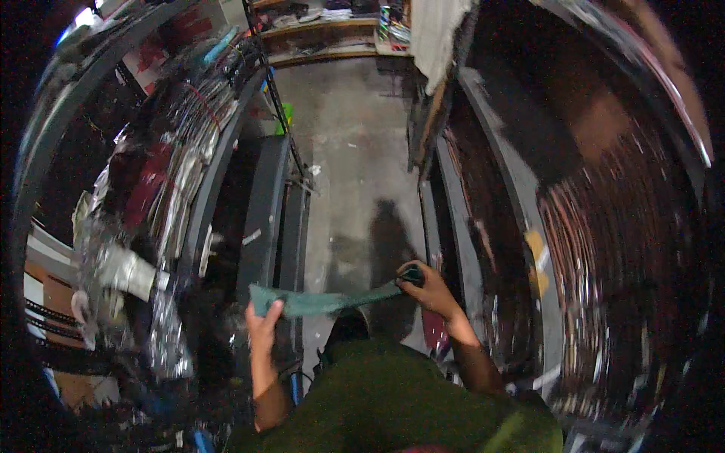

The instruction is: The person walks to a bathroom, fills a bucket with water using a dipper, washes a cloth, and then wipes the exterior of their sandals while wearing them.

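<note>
A long strip of green cloth stretches across in front of my body, sagging slightly in the middle. My left hand pinches its wider left end, with the thumb on top. At the narrower right end, my right hand has its fingers curled round the strip. The part in the right hand looks darker and bunched, and its details are blurred. Both hands are held in the air above the aisle floor.
Grey metal shelving stacked with plastic-wrapped goods runs along my left. On the right, shelves hold tightly packed dark sheets or folded items. A concrete aisle floor leads to a wooden shelf. White cloth hangs at the far right.
</note>
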Demonstrator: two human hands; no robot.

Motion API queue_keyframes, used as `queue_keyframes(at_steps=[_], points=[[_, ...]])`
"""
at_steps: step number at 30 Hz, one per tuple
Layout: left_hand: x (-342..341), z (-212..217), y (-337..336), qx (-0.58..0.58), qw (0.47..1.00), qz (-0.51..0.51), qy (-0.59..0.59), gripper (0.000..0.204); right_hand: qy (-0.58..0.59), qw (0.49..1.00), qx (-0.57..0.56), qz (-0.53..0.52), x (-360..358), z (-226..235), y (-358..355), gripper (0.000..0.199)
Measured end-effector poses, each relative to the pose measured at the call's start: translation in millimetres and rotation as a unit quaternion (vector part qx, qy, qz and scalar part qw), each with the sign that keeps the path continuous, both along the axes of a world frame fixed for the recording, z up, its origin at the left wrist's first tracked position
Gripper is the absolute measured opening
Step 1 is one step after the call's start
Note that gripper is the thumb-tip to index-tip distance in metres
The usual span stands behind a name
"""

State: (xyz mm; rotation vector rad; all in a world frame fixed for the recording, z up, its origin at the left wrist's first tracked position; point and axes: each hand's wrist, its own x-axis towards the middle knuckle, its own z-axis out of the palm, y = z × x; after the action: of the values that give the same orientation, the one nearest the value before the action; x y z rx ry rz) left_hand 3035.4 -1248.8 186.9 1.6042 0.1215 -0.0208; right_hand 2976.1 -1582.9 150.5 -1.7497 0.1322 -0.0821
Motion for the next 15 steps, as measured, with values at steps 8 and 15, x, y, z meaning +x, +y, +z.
queue_keyframes(at_steps=[8,15], points=[[303,19,-107,0.048,0.996,-0.002,-0.074,0.023,-0.001,0.993,-0.11,-0.047,305,-17,-120,0.026],[553,66,-254,-0.022,0.983,-0.134,-0.123,0.022,-0.025,0.968,-0.14,-0.206,432,18,-245,0.02]])
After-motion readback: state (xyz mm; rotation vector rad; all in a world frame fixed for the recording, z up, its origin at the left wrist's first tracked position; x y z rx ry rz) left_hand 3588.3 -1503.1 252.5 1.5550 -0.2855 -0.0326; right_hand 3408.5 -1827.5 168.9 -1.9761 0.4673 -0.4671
